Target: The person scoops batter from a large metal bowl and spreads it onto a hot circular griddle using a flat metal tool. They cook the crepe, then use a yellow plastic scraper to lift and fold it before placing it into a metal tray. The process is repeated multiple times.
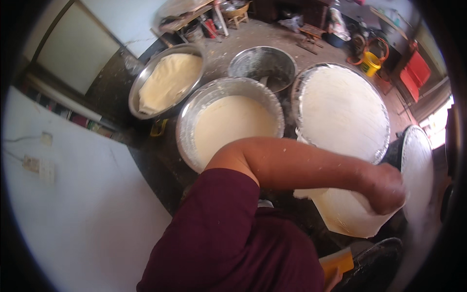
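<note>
My left hand (386, 190) reaches across to the right with its fingers closed on the edge of a thin, cream-coloured sheet (348, 216). The sheet hangs below the hand, and its lower edge droops. Just behind it lies a large round, white-coated surface (343, 109) with a pale rim. Another round white disc (418, 170) stands steeply tilted to the right of the hand. At the lower edge, a sliver of skin, probably my right hand (334, 281), shows beside a yellow-orange flat piece (339, 263); its fingers are hidden.
A metal basin (279, 121) of pale batter stands under my forearm. Behind are a dark-stained metal pot (287, 53) and a basin (132, 97) holding a cream-coloured mass. A yellow bucket (371, 64) and red chair (415, 75) stand far right. A white wall surface (92, 185) borders the left.
</note>
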The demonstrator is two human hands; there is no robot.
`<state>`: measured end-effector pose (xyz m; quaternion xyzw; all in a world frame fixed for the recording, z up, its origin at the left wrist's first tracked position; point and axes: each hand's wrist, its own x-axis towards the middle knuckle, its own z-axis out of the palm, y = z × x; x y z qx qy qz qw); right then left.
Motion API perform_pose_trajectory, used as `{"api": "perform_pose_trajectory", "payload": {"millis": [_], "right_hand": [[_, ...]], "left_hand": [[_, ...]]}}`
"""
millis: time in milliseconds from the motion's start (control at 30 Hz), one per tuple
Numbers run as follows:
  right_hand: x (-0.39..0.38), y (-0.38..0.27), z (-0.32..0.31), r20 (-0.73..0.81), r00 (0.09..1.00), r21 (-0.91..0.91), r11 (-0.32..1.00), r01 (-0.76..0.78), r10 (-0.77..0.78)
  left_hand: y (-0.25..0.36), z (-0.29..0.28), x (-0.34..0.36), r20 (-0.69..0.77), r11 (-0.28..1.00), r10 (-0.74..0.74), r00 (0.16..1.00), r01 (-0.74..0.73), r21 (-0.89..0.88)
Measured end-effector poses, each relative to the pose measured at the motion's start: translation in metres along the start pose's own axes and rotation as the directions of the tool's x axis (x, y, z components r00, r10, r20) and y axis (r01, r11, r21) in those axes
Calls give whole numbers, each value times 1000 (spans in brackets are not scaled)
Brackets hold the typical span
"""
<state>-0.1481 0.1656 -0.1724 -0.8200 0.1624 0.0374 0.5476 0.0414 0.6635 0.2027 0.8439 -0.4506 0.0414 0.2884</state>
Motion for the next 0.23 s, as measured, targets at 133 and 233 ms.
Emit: {"api": "perform_pose_trajectory", "payload": {"millis": [133, 233], "right_hand": [[9, -49, 56, 188, 982, 305, 948, -85, 28], [16, -94, 97, 388, 905, 223, 935, -275, 173]], "left_hand": [[-15, -45, -38, 91, 961, -198, 976, 212, -177], [-28, -87, -91, -6, 879, -393, 919, 374, -294]]}}
